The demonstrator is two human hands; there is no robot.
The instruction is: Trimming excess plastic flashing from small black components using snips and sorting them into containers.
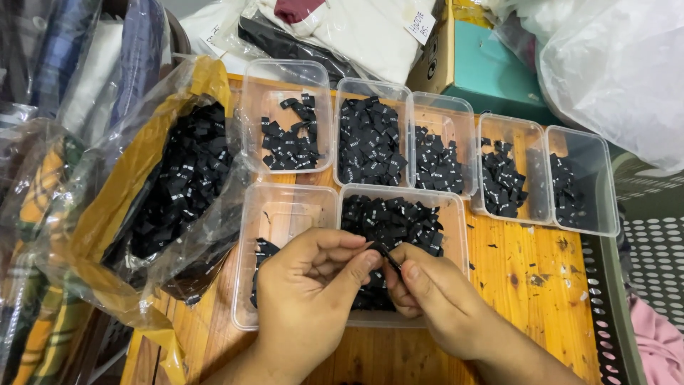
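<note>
My left hand (313, 285) and my right hand (427, 296) meet over the front row of clear plastic tubs, both pinching one small black woven label (385, 255) between thumbs and forefingers. Under them sit a nearly empty tub (281, 207) with a few labels and a tub (456, 214) heaped with black labels. Behind stands a row of several more clear tubs (288, 78) holding black labels sorted in piles.
A clear plastic bag (178, 185) full of black labels lies open at the left on the wooden table (541, 285). A teal box (491, 68), bagged clothes (342, 28) and a large plastic bag (620, 64) crowd the back. A perforated grey crate (648, 264) stands at the right.
</note>
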